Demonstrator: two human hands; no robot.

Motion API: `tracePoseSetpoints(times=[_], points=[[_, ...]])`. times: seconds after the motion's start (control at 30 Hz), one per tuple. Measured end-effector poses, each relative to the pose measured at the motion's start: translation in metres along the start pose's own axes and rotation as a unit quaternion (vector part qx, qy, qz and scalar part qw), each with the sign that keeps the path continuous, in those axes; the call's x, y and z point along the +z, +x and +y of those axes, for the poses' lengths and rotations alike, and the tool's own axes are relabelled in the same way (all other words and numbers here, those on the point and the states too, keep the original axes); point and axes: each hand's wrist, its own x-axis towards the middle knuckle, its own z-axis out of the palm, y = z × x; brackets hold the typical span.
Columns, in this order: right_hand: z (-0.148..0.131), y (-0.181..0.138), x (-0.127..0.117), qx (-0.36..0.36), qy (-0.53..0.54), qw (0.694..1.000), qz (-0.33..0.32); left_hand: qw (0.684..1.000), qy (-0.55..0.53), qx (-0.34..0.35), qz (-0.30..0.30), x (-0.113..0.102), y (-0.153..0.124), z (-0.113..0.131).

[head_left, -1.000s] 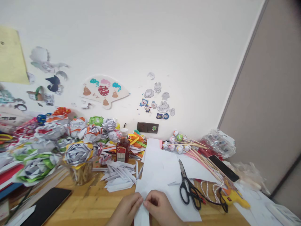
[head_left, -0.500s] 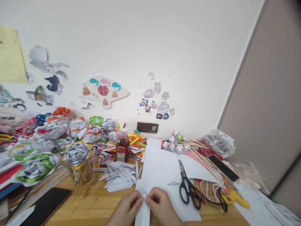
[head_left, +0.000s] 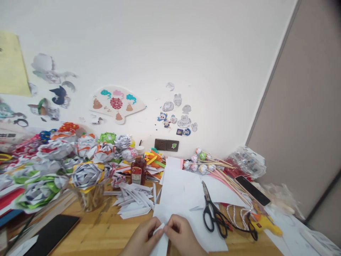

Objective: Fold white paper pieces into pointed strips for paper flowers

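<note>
Both hands meet at the bottom middle of the wooden table (head_left: 106, 234). My left hand (head_left: 142, 239) and my right hand (head_left: 181, 236) pinch a narrow folded strip of white paper (head_left: 161, 243) between fingertips and thumbs. The strip runs toward me and out of the lower edge. Beneath the hands lie loose white paper sheets (head_left: 181, 188). A heap of folded white paper pieces (head_left: 135, 201) sits just left of them. Black scissors (head_left: 211, 209) lie shut to the right of my right hand.
Paper flowers (head_left: 58, 163) crowd the left, one in a jar (head_left: 89, 197). A brown bottle (head_left: 138, 167) stands behind the folded pieces. A dark phone (head_left: 52, 234) lies front left, another phone (head_left: 253, 190) right, by skewers with paper buds (head_left: 213, 167) and a yellow glue gun (head_left: 263, 222).
The hands have shifted slightly and re-pinched the strip, whose top end now tilts left. The view has drifted a little downward; nothing else on the table moved.
</note>
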Motion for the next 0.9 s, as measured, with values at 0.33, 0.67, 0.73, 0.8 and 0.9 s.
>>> tracePoseSetpoints(times=[0.33,0.67,0.73,0.8,0.9], points=[[-0.0057,-0.0011,0.0001,-0.016,-0.026,1.000,-0.008,0.996,0.081,0.010,-0.026,0.0017,-0.0009,-0.0024],[-0.0026,-0.0033,0.0003,-0.067,-0.154,0.986,-0.014,0.999,0.036,0.006,-0.017,0.0026,0.0006,-0.0034],[-0.0030,-0.0038,-0.0005,-0.093,-0.210,0.973,-0.020,1.000,0.018,-0.005,-0.007,0.0021,0.0014,-0.0044],[-0.0029,-0.0042,-0.0013,-0.121,-0.264,0.957,-0.026,1.000,0.001,-0.013,-0.004,0.0013,0.0018,-0.0055],[-0.0007,-0.0047,-0.0015,-0.146,-0.301,0.942,-0.035,0.999,-0.026,-0.021,-0.018,-0.0007,0.0010,-0.0046]])
